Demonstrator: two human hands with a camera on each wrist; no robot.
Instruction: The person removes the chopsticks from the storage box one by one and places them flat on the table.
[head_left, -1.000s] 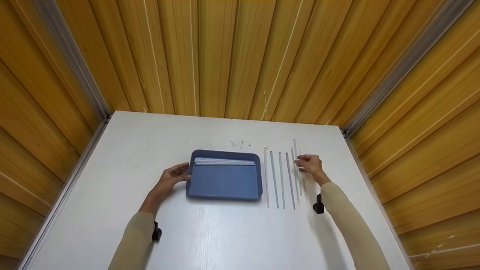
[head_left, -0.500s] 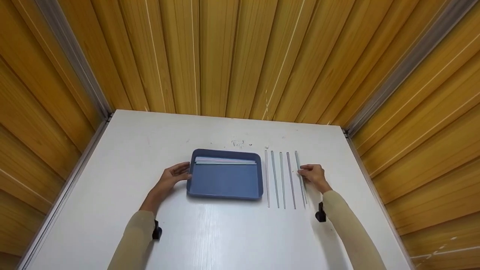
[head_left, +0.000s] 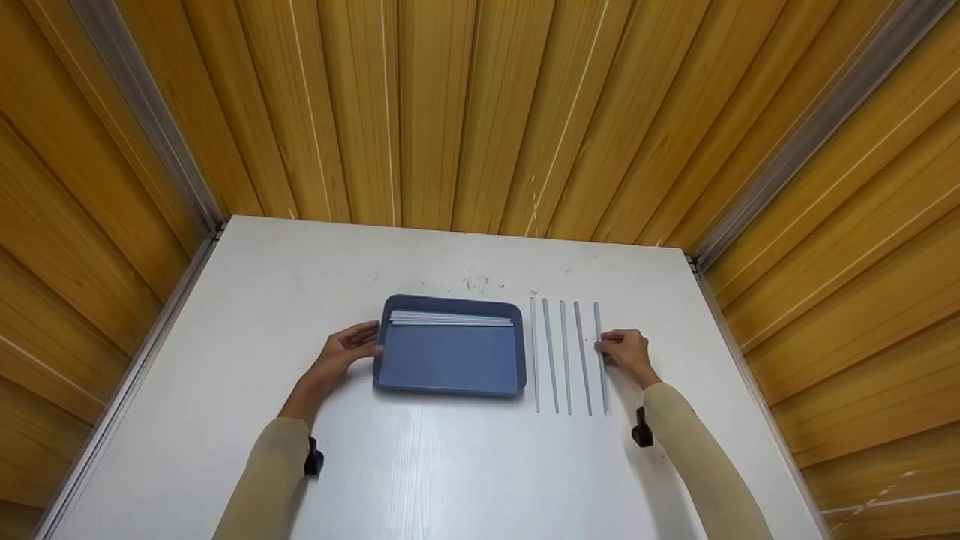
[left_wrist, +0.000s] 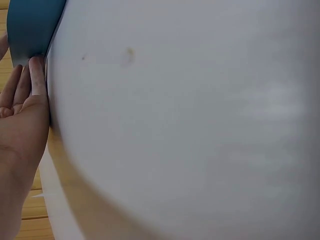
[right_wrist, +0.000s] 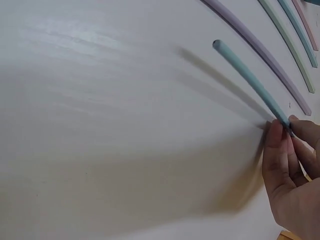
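My right hand (head_left: 628, 352) pinches a light teal drinking straw (right_wrist: 250, 80) near its middle, between thumb and fingertips. In the right wrist view its near end hangs close over the white table, above its shadow. To its left lie a purple straw (head_left: 583, 358), a green straw (head_left: 565, 358), a blue straw (head_left: 550, 356) and a pink straw (head_left: 534, 356), spaced roughly parallel. A blue rectangular tray (head_left: 450, 364) holds a bundle of pale straws (head_left: 450, 319) along its far wall. Extended fingers of my left hand (head_left: 345, 352) touch the tray's left side, thumb at the rim.
The white table (head_left: 465, 465) runs back to a wood-patterned panel wall (head_left: 427, 112). Similar panels and metal rails stand on both sides. Small dark marks (head_left: 476, 283) show on the tabletop behind the tray. Each wrist wears a small black camera (head_left: 313, 459).
My right hand has brought the teal straw down and toward me, from a raised position to the right end of the row. My left hand stays at the tray.
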